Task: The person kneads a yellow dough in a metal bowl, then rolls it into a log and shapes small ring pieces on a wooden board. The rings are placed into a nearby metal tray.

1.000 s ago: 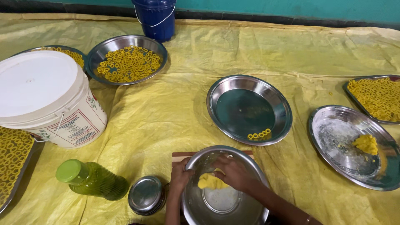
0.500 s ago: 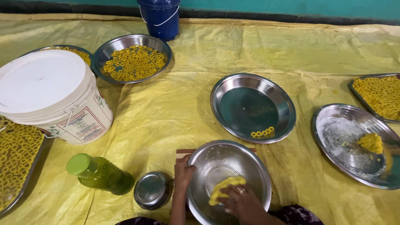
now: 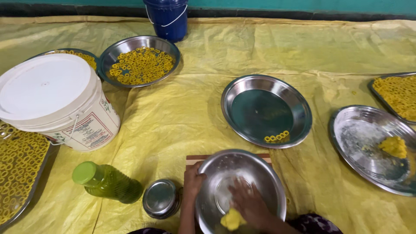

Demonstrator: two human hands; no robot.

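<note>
Far left, at the edge: a tray [image 3: 17, 173] full of yellow rings. Beside it a white bucket [image 3: 56, 99] with its lid on, standing on the yellow sheet [image 3: 182, 117]. Behind the bucket a plate [image 3: 84, 56] of rings, half hidden, and next to it a steel dish [image 3: 139, 60] heaped with more rings. At the top, a blue bucket [image 3: 168, 17]. In front of the white bucket a bottle [image 3: 106, 182] with green cap, lying on its side, and just beside it a small steel lid [image 3: 159, 198]. Then the left hand [image 3: 193, 182], fingers closed on the rim of the steel bowl [image 3: 264, 177], which rests on a wooden board [image 3: 195, 158]. Inside the bowl the right hand [image 3: 251, 203], palm down, fingers curled over a lump of yellow dough [image 3: 232, 219] near the front wall. Behind the bowl a steel plate [image 3: 260, 108] with only a short row of rings [image 3: 276, 137] at its near edge. Further right a second steel plate [image 3: 359, 143], floury, with a dough piece [image 3: 393, 146] on it. Far right, partly cut off, another tray [image 3: 401, 93] covered with rings.
</note>
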